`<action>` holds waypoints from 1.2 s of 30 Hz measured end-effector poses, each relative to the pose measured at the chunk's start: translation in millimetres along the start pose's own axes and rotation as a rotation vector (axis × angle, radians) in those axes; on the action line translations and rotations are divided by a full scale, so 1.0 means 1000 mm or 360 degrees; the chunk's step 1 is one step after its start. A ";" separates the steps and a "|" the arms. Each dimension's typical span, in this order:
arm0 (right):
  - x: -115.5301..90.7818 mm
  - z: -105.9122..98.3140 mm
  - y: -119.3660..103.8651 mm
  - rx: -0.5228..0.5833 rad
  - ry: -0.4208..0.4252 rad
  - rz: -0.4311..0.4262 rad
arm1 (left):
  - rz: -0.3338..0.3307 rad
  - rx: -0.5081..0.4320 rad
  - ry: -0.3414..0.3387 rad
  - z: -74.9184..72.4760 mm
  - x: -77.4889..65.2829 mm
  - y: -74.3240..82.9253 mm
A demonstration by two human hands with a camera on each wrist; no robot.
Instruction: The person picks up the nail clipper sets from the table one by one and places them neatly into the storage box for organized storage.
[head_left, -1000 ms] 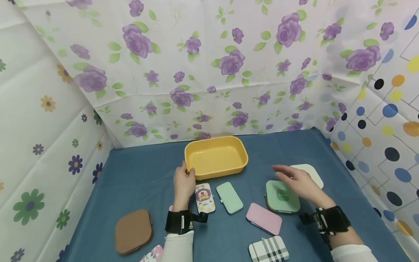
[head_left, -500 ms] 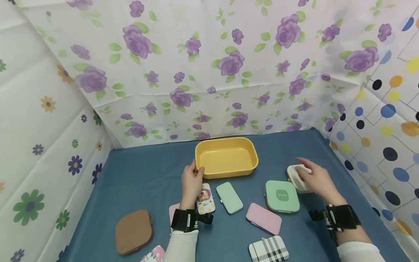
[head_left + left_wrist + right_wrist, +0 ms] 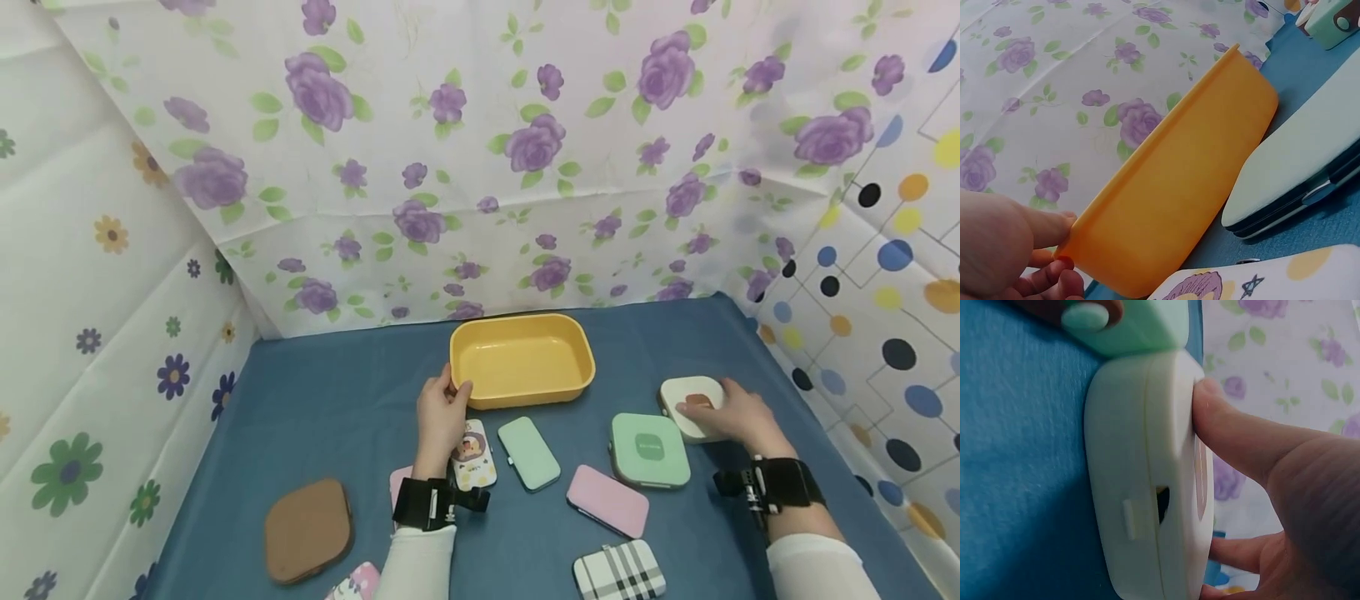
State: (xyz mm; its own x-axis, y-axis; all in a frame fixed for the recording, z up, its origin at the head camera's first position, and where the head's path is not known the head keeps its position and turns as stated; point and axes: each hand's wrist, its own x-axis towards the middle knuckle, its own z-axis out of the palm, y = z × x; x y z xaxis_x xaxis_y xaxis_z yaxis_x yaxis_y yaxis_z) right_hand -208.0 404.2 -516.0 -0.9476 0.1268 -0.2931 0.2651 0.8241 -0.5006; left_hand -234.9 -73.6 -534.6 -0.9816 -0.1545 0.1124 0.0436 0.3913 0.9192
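My left hand [image 3: 441, 421] pinches the left front corner of a yellow tray [image 3: 522, 400]. In the left wrist view the thumb lies at the tray's rim, with curled fingers below. My right hand [image 3: 752, 419] is on a white square case [image 3: 682, 390] with rounded corners and a brown patch on its lid. Its thumb [image 3: 1229, 422] rests on the lid, while other fingers reach the opposite edge, partly hidden. The case stays flat on the cloth and shows a side notch and small latch in the right wrist view. A green square case [image 3: 649, 450] touches it.
Around the hands lie a mint case [image 3: 529, 453], a cartoon case [image 3: 474, 457], a pink case [image 3: 608, 501], a plaid case [image 3: 619, 571] and a brown case [image 3: 308, 531]. Two more pink cases lie partly hidden by the left arm. Patterned curtains enclose the blue cloth [image 3: 337, 400].
My left hand has shifted the yellow tray to the right, then stopped. My right hand has moved from above the green case to the white case and set thumb and fingers on it.
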 end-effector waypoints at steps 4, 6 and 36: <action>0.009 -0.002 0.006 0.0052 -0.0089 0.0101 | 0.0003 0.0007 0.0001 0.000 -0.001 -0.002; 0.013 -0.004 0.008 0.0098 -0.0147 0.0133 | 0.0007 0.0007 0.0004 0.000 0.000 -0.002; 0.010 -0.001 0.040 0.0551 -0.0062 0.0185 | -0.0059 0.0044 -0.0003 0.000 0.002 0.003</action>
State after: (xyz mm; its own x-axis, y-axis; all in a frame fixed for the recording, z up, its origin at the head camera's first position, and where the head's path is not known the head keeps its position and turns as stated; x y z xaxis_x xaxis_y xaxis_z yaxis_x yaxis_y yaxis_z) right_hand -207.1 439.3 -538.2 -0.9020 0.1821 -0.3914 0.4213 0.5690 -0.7062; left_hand -237.2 -72.6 -532.0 -0.9828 -0.1678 0.0775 0.0019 0.4100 0.9121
